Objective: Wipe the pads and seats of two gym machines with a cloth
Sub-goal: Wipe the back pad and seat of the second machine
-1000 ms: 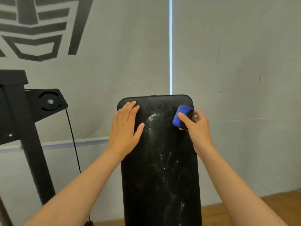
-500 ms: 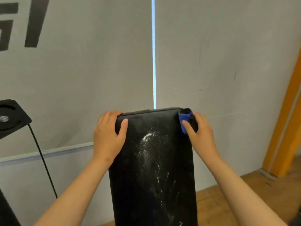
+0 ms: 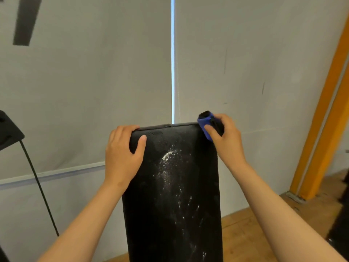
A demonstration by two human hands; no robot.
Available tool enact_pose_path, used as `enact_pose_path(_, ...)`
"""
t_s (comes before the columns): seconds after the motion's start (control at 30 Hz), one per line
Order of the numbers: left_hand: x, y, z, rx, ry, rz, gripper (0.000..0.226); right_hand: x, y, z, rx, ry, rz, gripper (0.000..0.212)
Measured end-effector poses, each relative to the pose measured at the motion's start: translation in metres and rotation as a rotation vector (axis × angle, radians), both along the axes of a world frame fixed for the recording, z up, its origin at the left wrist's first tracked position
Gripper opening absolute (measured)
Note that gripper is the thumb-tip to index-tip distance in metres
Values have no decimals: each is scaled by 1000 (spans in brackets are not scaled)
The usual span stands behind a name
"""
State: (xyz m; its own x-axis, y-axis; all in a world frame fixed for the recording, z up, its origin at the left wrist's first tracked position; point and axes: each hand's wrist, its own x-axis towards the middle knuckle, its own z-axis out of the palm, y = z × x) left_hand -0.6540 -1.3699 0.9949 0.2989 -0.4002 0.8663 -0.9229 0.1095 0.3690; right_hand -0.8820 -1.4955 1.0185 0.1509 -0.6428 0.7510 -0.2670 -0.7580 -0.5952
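The right grip (image 3: 226, 142) pinches a blue cloth (image 3: 206, 125) at the 1 o'clock corner of the black pad (image 3: 170, 205). The left grip (image 3: 122, 154) curls over its 11 o'clock corner, thumb on the front. White streaks mark the pad's middle. An orange post (image 3: 324, 110) stands at 3 o'clock, a black frame (image 3: 7, 129) at 9.

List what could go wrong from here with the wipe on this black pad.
1. The cloth is bunched small in the right hand at the top right corner of the pad; the white streaks down the middle could get missed.
2. The left hand grips the top left corner, fingers over the edge, so that patch may go unwiped.
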Motion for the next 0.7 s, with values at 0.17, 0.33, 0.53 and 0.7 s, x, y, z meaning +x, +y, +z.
enact_pose_path(0.17,0,-1,1,5,5,-6,36,-5,23,-45,-106,177,105,31)
enact_pose_path(0.33,0,-1,-2,8,-6,-8,37,-13,14,-38,-138,164,71,31)
enact_pose_path(0.53,-12,10,-23,-88,243,-117,46,12,-1,17,-102,-8,-40,27)
enact_pose_path(0.7,-26,21,-57,-64,592,-175,53,31,27,-11,-226,113,65,31)
